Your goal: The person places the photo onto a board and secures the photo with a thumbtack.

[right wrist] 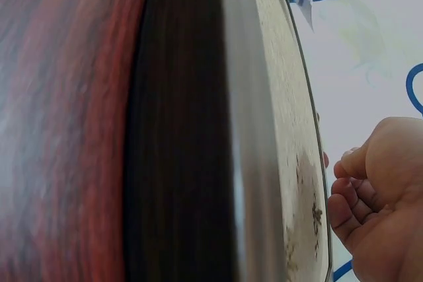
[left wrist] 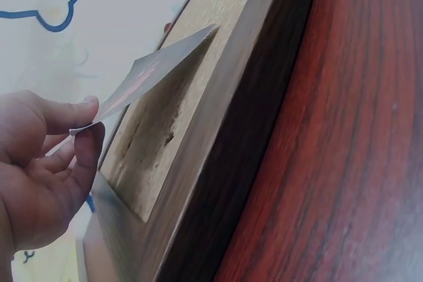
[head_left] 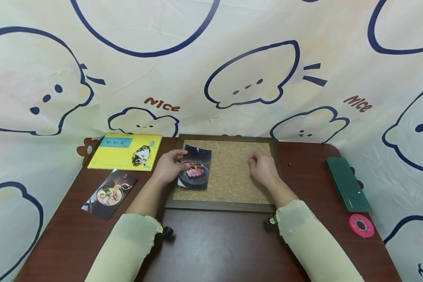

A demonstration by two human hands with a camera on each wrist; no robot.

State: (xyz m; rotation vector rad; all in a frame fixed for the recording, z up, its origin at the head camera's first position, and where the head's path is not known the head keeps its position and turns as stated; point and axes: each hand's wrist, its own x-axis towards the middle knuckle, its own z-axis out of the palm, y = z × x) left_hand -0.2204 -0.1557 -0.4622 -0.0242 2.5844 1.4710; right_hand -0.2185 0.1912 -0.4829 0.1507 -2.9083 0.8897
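My left hand pinches the left edge of a dark photo print of sliced meat on a plate, thumb on top. In the left wrist view the print slants up from the framed cork board, its held edge raised above the surface. Over the right part of the board is my right hand, its fingers curled and the thumb against the index fingertip. The right wrist view shows the same curled fingers, with no object visible between them.
A second food photo print lies at the left, below a yellow book. At the right are a dark green case and a pink ring-shaped spool. A tiny dark bit lies right of the board. Patterned cloth hangs behind the table.
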